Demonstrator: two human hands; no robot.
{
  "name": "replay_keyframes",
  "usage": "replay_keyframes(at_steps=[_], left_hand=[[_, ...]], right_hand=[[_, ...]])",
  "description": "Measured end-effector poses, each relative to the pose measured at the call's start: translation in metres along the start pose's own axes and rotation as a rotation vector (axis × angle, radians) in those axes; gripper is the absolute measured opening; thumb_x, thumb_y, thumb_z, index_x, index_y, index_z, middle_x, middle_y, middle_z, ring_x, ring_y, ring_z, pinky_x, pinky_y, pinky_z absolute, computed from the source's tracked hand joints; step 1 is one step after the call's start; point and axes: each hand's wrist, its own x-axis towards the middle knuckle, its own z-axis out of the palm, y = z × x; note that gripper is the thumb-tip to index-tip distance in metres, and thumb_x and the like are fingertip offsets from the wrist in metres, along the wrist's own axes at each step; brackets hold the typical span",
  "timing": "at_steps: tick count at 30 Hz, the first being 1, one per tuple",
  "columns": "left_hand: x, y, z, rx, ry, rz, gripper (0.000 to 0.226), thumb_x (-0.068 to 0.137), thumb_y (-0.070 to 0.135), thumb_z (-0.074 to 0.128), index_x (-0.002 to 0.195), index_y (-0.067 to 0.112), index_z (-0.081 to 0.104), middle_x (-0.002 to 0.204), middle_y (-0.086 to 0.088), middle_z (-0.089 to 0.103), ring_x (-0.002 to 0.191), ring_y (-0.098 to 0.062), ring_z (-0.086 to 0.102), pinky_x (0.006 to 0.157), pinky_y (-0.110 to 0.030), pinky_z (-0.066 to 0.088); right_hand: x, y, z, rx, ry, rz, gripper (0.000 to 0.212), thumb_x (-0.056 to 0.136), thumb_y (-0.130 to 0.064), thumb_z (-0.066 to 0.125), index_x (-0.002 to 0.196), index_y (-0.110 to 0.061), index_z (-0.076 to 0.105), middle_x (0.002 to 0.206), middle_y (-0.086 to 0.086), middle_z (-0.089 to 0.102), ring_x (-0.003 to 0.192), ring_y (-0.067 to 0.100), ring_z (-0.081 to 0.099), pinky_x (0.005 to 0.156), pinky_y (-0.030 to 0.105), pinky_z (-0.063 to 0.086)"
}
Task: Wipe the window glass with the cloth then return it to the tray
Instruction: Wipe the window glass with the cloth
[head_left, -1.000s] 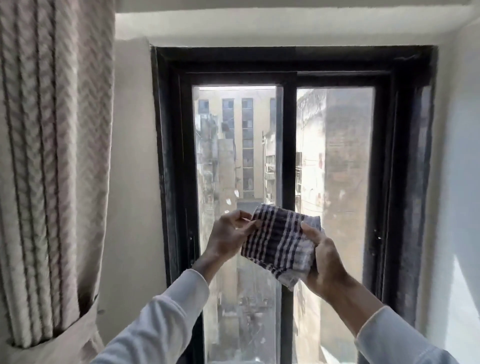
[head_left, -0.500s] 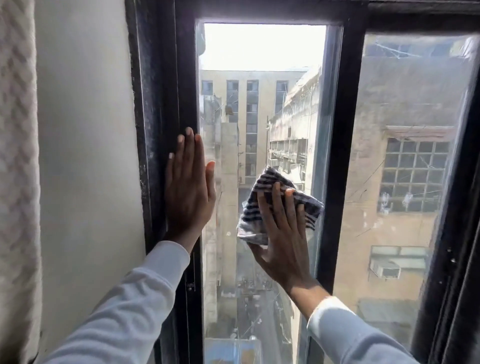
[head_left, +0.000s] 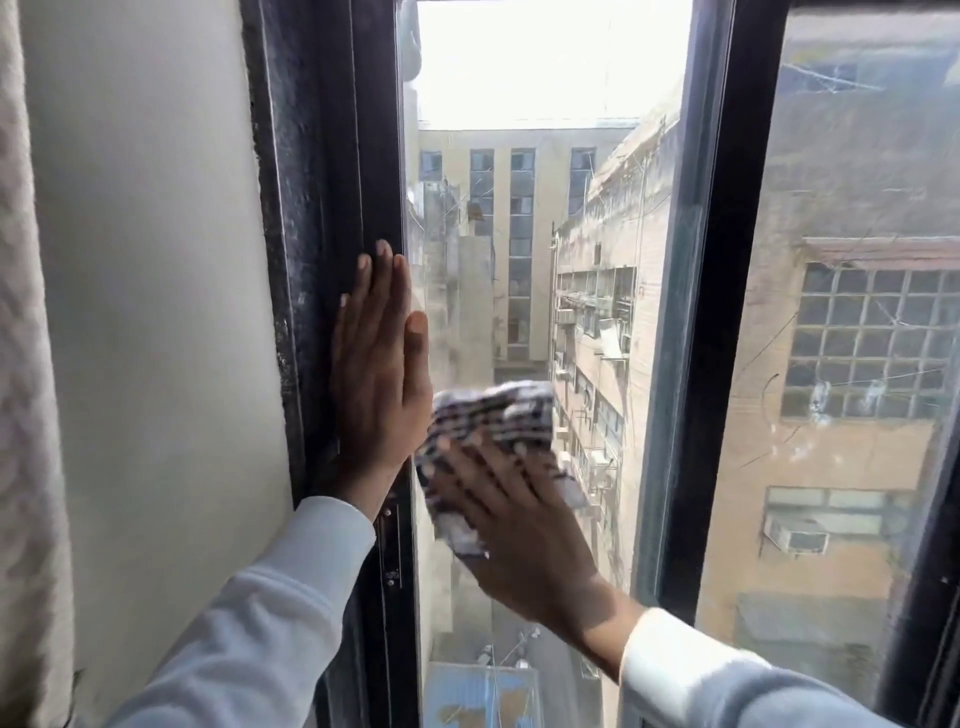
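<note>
Right hand (head_left: 524, 525) flat on the checked cloth (head_left: 493, 415), fingers spread over it and pressing it to the window glass (head_left: 519, 260), low on the left pane. Open palm rather than a pinch: my guess is for broad contact while wiping. The hand is blurred, so likely mid-stroke, though I can't be sure.

Left hand (head_left: 379, 374) just left of the cloth, fingers straight and together, flat against the dark window frame (head_left: 322, 208); probably a brace, holds nothing.

Centre bar (head_left: 691, 312) right of the cloth bounds the stroke. The pane beyond it looks dusty. Curtain (head_left: 26, 364) hangs well left of the frame, clear of the work. No tray in sight; return step not yet begun.
</note>
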Motion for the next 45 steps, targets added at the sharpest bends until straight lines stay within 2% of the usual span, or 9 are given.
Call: replay_keyframes(at_steps=[6,10,14,20,26,31,38,42,45], left_hand=[[0.001,0.002,-0.004,-0.018,-0.038,0.014,0.055,0.115,0.016,0.038,0.169,0.004,0.038,0.179,-0.013,0.031,0.169,-0.029,0.024,0.138,-0.044,0.017],[0.0,0.003,-0.005,-0.022,-0.039,-0.008,0.055,0.116,0.017,0.036,0.169,0.004,0.037,0.18,-0.013,0.03,0.17,-0.027,0.023,0.138,-0.038,0.013],[0.001,0.0,-0.005,-0.036,-0.064,0.0,0.056,0.117,0.023,0.032,0.171,0.007,0.034,0.181,-0.008,0.027,0.171,-0.024,0.02,0.139,-0.04,0.013],[0.001,-0.001,-0.005,-0.065,-0.069,-0.002,0.057,0.116,0.022,0.033,0.17,0.007,0.036,0.181,-0.008,0.028,0.171,-0.022,0.019,0.139,-0.038,0.013],[0.002,0.004,-0.009,-0.095,-0.096,-0.045,0.057,0.116,0.021,0.035,0.17,0.006,0.035,0.181,-0.009,0.026,0.171,-0.025,0.019,0.138,-0.041,0.013],[0.001,0.003,-0.008,-0.07,-0.094,-0.015,0.058,0.116,0.025,0.032,0.169,0.003,0.036,0.18,-0.013,0.028,0.17,-0.028,0.02,0.138,-0.047,0.017],[0.0,0.003,-0.006,-0.088,-0.092,-0.029,0.056,0.116,0.018,0.034,0.17,0.004,0.033,0.181,-0.012,0.026,0.17,-0.023,0.016,0.138,-0.047,0.015],[0.001,-0.005,-0.004,-0.091,-0.1,0.003,0.058,0.118,0.03,0.028,0.171,0.005,0.032,0.182,-0.011,0.024,0.171,-0.028,0.018,0.138,-0.046,0.014],[0.001,-0.012,0.001,-0.075,-0.103,0.031,0.062,0.119,0.04,0.02,0.173,0.009,0.029,0.183,-0.007,0.021,0.172,-0.025,0.014,0.138,-0.039,0.009]], right_hand=[[0.041,0.04,-0.019,-0.077,0.042,-0.182,0.06,0.11,-0.049,0.037,0.168,-0.039,0.035,0.177,-0.01,0.03,0.166,0.017,0.025,0.125,0.048,0.042],[0.136,0.1,-0.062,-0.093,0.291,0.267,0.06,0.114,-0.049,0.031,0.17,-0.029,0.034,0.179,0.003,0.032,0.167,0.031,0.027,0.135,0.057,0.02],[0.031,0.043,-0.026,-0.028,0.197,0.556,0.073,0.111,-0.036,0.045,0.174,-0.037,0.007,0.185,0.004,-0.004,0.171,0.037,0.0,0.132,0.07,0.013],[0.024,-0.014,0.004,0.009,0.021,0.07,0.082,0.096,-0.053,0.056,0.171,-0.039,0.026,0.182,-0.011,0.007,0.168,0.014,-0.014,0.127,0.05,0.026],[-0.003,0.028,-0.01,-0.018,0.123,0.607,0.064,0.106,-0.041,0.043,0.169,-0.031,0.036,0.185,0.003,0.004,0.171,0.032,-0.003,0.136,0.062,0.01],[0.013,-0.009,-0.002,0.029,0.033,0.181,0.081,0.096,-0.048,0.06,0.17,-0.038,0.029,0.176,-0.007,0.037,0.168,0.021,0.014,0.124,0.054,0.037],[-0.021,0.009,-0.012,0.135,0.11,0.757,0.066,0.114,-0.048,0.025,0.171,-0.043,-0.009,0.182,-0.006,-0.02,0.171,0.033,0.0,0.136,0.059,0.003],[-0.034,-0.051,0.007,0.106,-0.02,0.312,0.074,0.104,-0.05,0.055,0.171,-0.039,0.026,0.181,-0.012,-0.008,0.17,0.02,-0.008,0.126,0.055,0.029],[0.053,0.021,-0.02,0.186,0.206,0.347,0.07,0.106,-0.043,0.053,0.17,-0.043,0.023,0.178,-0.023,-0.015,0.17,0.014,-0.003,0.137,0.047,0.012]])
